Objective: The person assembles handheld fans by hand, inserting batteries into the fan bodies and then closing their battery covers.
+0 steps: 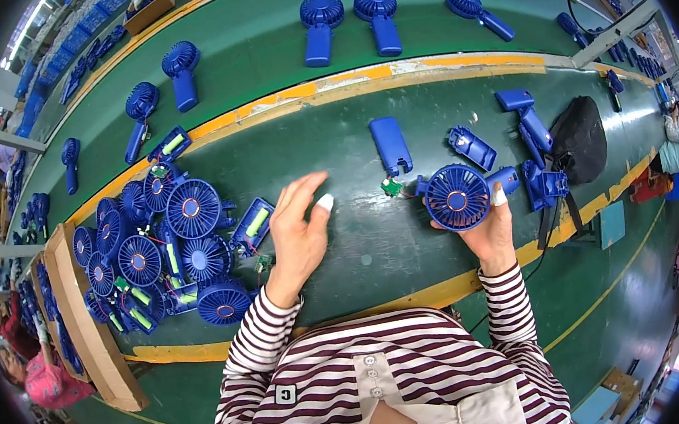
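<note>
My right hand (490,233) grips a blue handheld fan (457,198) by its round grille, thumb at its right side. A small green circuit board (391,187) hangs by wires to the left of the fan. Above the table my left hand (299,230) is empty, its fingers stretched and the thumb apart. Left of that hand lies a pile of blue fans (194,209) with green batteries and boards showing. A flat blue handle cover (390,144) rests beyond the board. Close by is an open blue handle shell (472,148).
More blue shells (536,132) lie at right beside a black bag (580,141). Past a yellow-edged ledge, assembled fans (323,28) are spread along a green conveyor belt (253,50). A cardboard box (82,315) borders the table's left end. Other people work at both sides.
</note>
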Motion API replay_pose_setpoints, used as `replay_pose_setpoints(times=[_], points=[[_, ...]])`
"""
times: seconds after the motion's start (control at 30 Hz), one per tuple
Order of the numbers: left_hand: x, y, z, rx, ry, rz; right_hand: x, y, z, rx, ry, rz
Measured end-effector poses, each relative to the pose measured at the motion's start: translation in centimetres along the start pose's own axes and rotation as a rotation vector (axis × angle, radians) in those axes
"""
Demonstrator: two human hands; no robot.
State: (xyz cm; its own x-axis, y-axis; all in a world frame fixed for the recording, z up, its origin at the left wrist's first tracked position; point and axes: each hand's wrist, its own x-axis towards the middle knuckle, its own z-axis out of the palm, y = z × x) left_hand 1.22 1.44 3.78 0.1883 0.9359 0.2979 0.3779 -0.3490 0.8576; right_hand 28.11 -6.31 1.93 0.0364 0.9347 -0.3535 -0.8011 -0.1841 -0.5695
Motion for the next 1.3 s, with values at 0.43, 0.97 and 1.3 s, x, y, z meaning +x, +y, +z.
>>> replay_pose_setpoints(times=[0.43,0.97,1.3], points=[[6.7,-1.1,8.7,0.51,-0.626,0.59,-2.4,-1.5,-2.1,-0.507,-0.08,-0.562],[-2.1,-0.6,3.6,-1.246,-0.549,-0.72,1.3,-3.4,0.6,-0.76,0.063,-0.864],[-3.1,-0.9,-0.5,-1.217,-0.164,-0.938,4.7,1.6,11.6,-0.739,-0.176,-0.485]])
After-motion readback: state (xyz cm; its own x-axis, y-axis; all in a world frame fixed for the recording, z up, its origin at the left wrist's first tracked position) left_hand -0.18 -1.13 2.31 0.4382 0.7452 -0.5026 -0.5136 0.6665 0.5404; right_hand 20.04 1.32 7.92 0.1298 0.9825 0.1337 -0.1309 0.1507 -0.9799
